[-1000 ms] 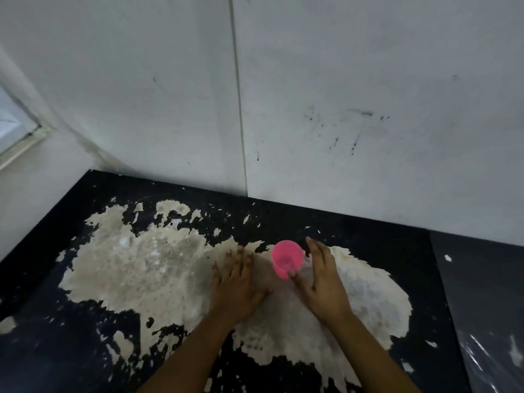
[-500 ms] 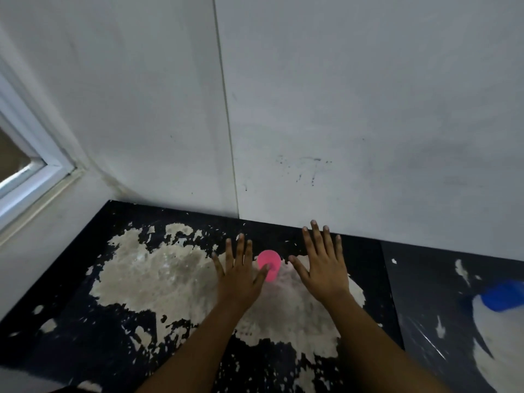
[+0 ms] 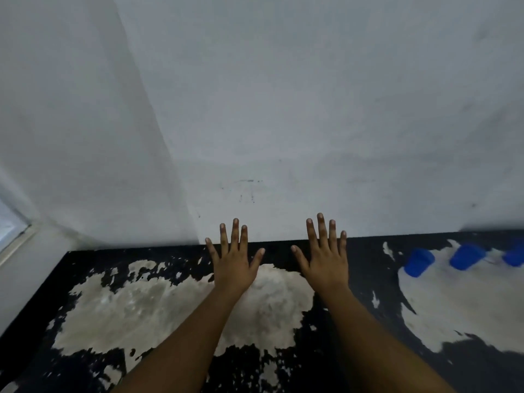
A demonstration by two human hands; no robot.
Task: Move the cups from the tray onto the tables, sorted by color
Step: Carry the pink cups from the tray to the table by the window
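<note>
Both hands empty, fingers spread.
Left hand and right hand released the pink cup, now unseen; blue plastic cups right of them on the black peeling counter.

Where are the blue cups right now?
In the head view, three blue cups stand in a row on the right-hand table, right of the right hand.

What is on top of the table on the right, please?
Three blue cups stand on the right table, on its worn pale patch. The third is cut off by the frame edge, so anything further right cannot be seen.
</note>
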